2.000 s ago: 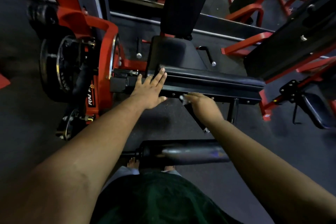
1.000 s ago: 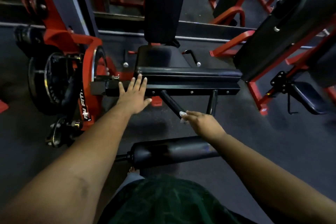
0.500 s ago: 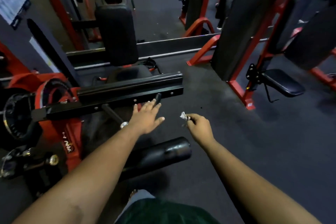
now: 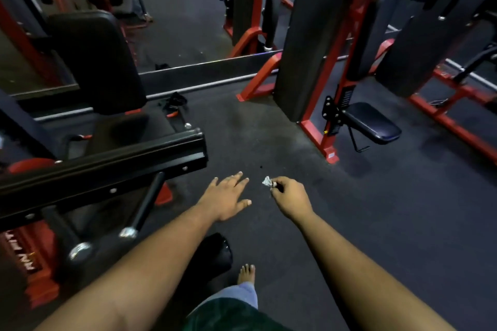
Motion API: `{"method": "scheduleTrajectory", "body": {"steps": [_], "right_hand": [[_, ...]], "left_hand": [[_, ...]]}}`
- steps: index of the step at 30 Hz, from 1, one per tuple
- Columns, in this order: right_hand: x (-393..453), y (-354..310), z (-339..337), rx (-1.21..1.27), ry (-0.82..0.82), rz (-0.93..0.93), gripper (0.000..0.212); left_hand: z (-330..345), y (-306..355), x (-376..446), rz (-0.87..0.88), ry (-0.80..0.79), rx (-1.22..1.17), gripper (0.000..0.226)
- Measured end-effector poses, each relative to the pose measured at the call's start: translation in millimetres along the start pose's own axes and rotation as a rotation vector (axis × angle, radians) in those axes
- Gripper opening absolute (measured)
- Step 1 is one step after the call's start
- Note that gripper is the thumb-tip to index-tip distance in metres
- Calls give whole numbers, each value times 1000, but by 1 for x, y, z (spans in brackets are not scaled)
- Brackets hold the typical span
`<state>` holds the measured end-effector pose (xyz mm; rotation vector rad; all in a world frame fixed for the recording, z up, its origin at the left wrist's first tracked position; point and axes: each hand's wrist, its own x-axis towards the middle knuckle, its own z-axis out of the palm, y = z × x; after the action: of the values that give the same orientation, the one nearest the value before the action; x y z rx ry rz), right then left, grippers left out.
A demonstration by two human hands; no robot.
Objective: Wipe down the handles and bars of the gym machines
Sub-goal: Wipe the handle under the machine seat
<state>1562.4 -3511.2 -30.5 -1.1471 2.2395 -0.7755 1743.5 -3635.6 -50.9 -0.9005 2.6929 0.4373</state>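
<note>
Head view looks down over both forearms, stretched out above the dark gym floor [image 4: 269, 126]. The right hand [image 4: 289, 197] pinches a small crumpled white wipe [image 4: 267, 181] between thumb and fingertips, the other fingers curled in. The left hand [image 4: 226, 196] is spread flat with straight fingers and has hold of nothing; neither hand touches any equipment.

The nearest bars lie to the left of both hands. The black padded crossbar [image 4: 107, 164] of the leg machine runs left to right and slightly upward, its right end just up and left of the left hand. Below it two black pegs slope down toward the person: the right peg [image 4: 146, 204] with its chrome cap, and the left peg [image 4: 67, 234] farther left. The left hand is the nearer one, yet the wipe sits in the right.

Ahead and to the right, well apart from the hands, stands a red-framed machine with a small black seat pad [image 4: 372, 123]. Judging by how the arms point, that machine looks the likelier target, and reaching it would need steps forward and right.
</note>
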Motion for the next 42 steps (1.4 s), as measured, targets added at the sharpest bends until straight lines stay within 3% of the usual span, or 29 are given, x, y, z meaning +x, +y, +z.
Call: {"method": "scheduleTrajectory", "body": {"steps": [8,14,19,25,30,42], "right_hand": [[102,37,-47,-123,-26,27,28],[181,36,-71,-135,-32,9,30],[266,24,-67,-148,-127,-61,32],[394,1,-36,-185,-296,-232,25],[472,-35,0,-149,-469,-367,23],[590,-112,145,-86,-701,-449,29]], "left_hand": [[-17,10,122,11,-157,-83,78],[-58,-5,189,-15,-124,-98,77],[-86,-46,234,-146,-92,-166,78],[-113,-119,276,-481,8,-265,78],[-129,-168,278,-727,0,-314,78],[-99,-299,308,-916,40,-431,75]]}}
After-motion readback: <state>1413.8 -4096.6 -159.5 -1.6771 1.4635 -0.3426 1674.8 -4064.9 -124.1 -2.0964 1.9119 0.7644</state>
